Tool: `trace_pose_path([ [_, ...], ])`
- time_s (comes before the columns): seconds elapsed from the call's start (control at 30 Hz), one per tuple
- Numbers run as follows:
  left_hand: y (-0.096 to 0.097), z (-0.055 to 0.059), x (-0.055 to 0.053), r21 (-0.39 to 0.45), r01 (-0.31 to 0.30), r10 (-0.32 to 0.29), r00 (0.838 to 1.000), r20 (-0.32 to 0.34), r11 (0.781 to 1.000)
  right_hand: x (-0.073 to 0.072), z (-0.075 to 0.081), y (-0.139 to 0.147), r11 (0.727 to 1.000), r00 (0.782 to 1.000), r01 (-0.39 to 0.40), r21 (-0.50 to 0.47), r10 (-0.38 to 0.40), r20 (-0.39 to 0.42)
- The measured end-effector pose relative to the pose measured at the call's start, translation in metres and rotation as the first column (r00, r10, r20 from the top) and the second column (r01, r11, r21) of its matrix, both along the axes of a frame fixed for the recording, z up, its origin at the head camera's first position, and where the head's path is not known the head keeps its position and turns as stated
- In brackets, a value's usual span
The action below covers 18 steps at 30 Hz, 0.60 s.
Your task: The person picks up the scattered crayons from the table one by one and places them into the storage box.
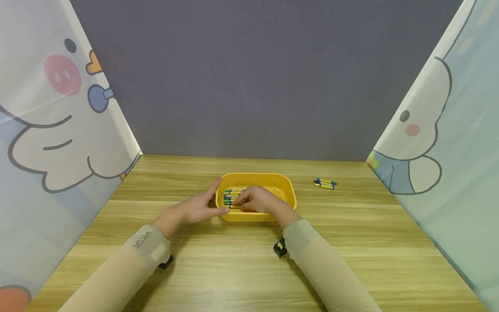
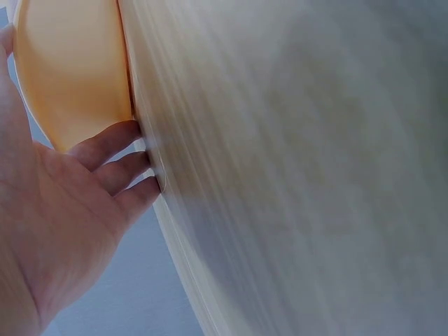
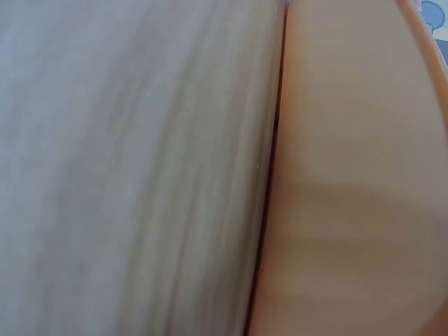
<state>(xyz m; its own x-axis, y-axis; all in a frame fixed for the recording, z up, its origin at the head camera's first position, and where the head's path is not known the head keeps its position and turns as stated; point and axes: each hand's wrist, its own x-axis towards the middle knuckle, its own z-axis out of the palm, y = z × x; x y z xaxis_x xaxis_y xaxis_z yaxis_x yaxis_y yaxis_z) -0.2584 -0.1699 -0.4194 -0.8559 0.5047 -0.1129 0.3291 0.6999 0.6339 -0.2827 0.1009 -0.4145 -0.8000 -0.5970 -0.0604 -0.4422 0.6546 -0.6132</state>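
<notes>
A yellow plastic tub (image 1: 253, 217) sits upright on the wood-grain desk (image 1: 226, 271), at 12 o'clock from the person. Inside it, a row of crayons (image 1: 230, 201) in yellow wrappers lies toward the tub's 9 o'clock end, their tips pointing toward 9 o'clock; green and dark blue bands show on several. The right hand covers part of the row, so their number cannot be told.

The left hand (image 1: 196, 209) braces that same end — fingers apart, thumb stretched along the near rim at 7 o'clock, index finger reaching up by the rim at 10. In the left-wrist view its other fingers, slightly bent, lie low by the tub's outer wall and the desk.

The right hand (image 1: 260, 203) reaches over the near rim into the tub, fingers bent down at the nearest crayons; whether they pinch one I cannot tell. The right-wrist view shows mostly the tub's outer wall and the desk.

Two loose crayons (image 1: 324, 186) lie side by side on the desk, between 2 and 3 o'clock from the tub and well apart from it. Pale sleeves (image 1: 327, 264) cover both forearms. A dark grey panel (image 1: 253, 82) stands at 12 o'clock — cartoon-printed sheets (image 1: 429, 104) flank it at 10 and 2.
</notes>
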Motion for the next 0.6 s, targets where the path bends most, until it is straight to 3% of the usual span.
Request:
trace_pose_path([
  [0.6,-0.0003,-0.001,-0.0002,-0.001,0.0,0.0,1.0,-0.004,1.0,0.0008,0.002,0.0014,0.999,0.999,0.019,-0.026,-0.019,-0.034],
])
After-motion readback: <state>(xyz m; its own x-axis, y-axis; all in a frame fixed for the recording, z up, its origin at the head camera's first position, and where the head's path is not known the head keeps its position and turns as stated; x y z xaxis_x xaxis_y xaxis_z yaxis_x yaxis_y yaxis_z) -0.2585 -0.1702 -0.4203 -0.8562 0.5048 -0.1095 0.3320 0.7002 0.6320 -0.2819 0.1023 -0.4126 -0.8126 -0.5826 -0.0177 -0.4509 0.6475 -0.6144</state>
